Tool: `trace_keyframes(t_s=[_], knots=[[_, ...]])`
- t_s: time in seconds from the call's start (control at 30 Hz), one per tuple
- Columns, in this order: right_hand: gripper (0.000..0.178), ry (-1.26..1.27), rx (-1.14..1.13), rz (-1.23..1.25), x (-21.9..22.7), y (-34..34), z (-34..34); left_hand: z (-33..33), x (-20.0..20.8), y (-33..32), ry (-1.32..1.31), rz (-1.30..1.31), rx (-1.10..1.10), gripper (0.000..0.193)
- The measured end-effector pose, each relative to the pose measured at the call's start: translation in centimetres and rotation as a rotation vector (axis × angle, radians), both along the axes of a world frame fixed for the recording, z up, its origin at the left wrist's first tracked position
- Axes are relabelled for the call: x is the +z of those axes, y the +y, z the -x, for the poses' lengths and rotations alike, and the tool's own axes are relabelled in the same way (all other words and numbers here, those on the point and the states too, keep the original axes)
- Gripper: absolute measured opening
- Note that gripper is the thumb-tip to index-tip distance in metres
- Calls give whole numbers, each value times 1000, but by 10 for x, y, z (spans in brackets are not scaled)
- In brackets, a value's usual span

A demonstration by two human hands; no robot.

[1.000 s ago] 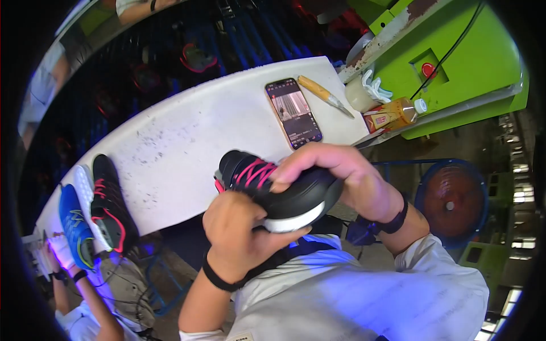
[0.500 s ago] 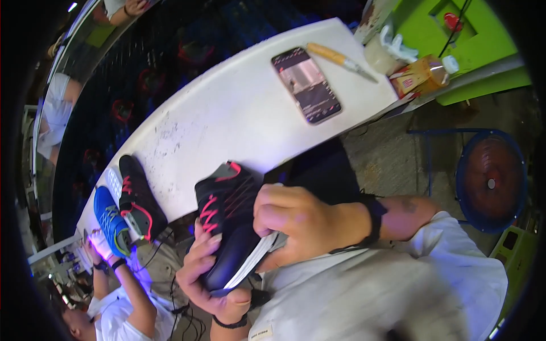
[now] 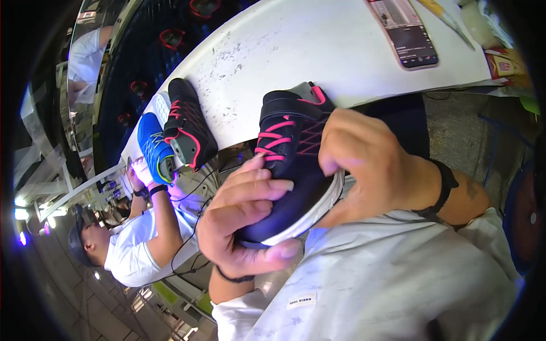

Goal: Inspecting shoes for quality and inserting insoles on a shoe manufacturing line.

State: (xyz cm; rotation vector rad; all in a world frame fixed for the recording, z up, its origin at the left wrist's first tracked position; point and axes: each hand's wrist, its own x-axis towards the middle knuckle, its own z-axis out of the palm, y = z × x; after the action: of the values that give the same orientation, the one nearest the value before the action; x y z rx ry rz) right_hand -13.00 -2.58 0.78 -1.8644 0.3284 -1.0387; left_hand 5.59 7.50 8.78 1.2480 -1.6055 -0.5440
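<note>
The left hand (image 3: pixel 233 219) clasped the shoe (image 3: pixel 307 184) near its toe, fingers laid across the upper beside the laces, thumb beneath along the sole's edge; its wrist came in from six o'clock. The right hand (image 3: pixel 375 170) came from four o'clock, wrist bent, fingers curled against the shoe's flank, pinching the sole's edge; its thumb was partly hidden.

The shoe sat mid-view, tilted, toe towards seven, opening towards one, in front of the table (image 3: pixel 273 51); whether its heel touched the table could not be told. Its upper was black, with pink zigzag laces, a dark strap, a pink-edged collar, grey lining and a white sole, its side turned towards five.

At ten o'clock lay a second black shoe (image 3: pixel 190 116), with a blue shoe (image 3: pixel 153 142) beyond it, by the gloved hand of a co-worker (image 3: pixel 136 244) at eight. Between one and two lay a phone (image 3: pixel 406 37) and a knife (image 3: pixel 443 20).
</note>
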Motion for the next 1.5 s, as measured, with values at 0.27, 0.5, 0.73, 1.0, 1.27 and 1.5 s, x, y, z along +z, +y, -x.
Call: trace_keyframes(t_s=[0.27, 0.5, 0.73, 1.0, 1.27, 1.5], knots=[[43, -85, -41, -99, -12, 7, -2, 10, 42, -14, -838, -287, 35, 67], [30, -117, -93, 24, -20, 4, -11, 3, 42, -25, -912, -156, -32, 56], [47, 44, -92, 16, -26, -13, -17, -36, 27, -22, -748, -126, -21, 51], [45, 297, -20, 92, -20, -14, -52, -90, 1, -12, -368, -662, 103, 93], [48, -6, -171, -320, 2, -45, -16, -88, -58, 4, 400, -702, 136, 95], [66, -386, -2, -662, 52, -107, -25, -30, -29, -86, 20, -4, 49, 123]])
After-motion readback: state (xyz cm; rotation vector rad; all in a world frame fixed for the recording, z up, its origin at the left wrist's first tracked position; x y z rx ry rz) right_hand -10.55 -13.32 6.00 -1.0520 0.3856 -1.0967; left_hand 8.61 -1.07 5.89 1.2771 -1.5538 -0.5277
